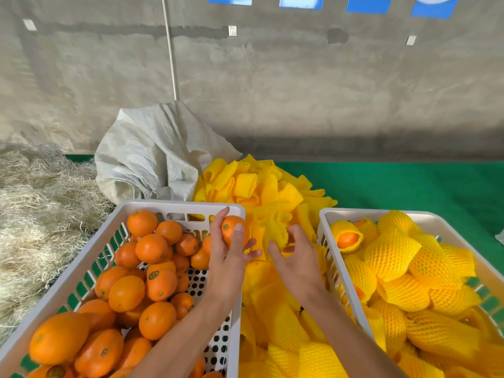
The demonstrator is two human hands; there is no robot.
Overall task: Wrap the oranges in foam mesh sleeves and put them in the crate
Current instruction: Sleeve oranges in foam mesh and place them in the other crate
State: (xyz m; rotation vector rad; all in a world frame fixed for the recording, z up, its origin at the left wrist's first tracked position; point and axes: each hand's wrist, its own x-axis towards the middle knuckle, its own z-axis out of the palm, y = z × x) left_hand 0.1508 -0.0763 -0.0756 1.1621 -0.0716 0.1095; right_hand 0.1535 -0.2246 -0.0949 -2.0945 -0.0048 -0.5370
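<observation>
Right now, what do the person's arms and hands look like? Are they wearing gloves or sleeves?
No gloves and no sleeves in view. Both forearms are bare from the bottom edge of the picture up to the fingers. The left hand and the right hand show no rings, no watch and no bracelet. The fingernails are short and unpainted. No clothing of the person shows anywhere in this view.

Left hand (227,249) gripped a bare orange (234,233) above the far right corner of the left crate (81,271), which held loose oranges (128,293). Right hand (296,257) pinched a yellow foam sleeve (275,232) over the sleeve pile (261,192) between the crates. Right crate (331,257) held sleeved oranges (392,255); a grey woven sack (152,156) and straw (41,214) lay beyond, on green matting (409,186).
</observation>
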